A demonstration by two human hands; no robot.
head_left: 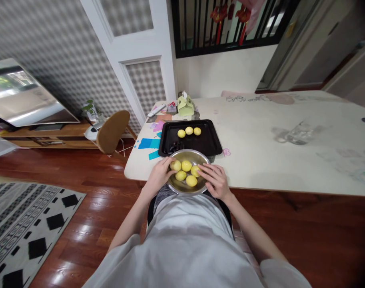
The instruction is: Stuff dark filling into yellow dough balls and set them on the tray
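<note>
A round metal bowl (190, 193) with several yellow lemons sits at the table's near edge, in front of my body. My left hand (160, 173) is at the bowl's left side, thumb and fingers closed around a lemon (175, 165) inside the rim. Over the right rim reaches my right hand (216, 179), its fingers stretched out and spread. Its fingertips touch another lemon (195, 171), while the thumb stands apart. Behind the bowl lies a black baking tray (206, 140) with three lemons (189, 131) in a row and a cluster of small dark pieces (176, 147).
A white table (254, 156) extends far to the right and carries a clear glass vessel (300, 134). At its back left stand a green tissue box (185, 106) and a white remote-like object (156, 110). A wooden chair (113, 132) is at the left end.
</note>
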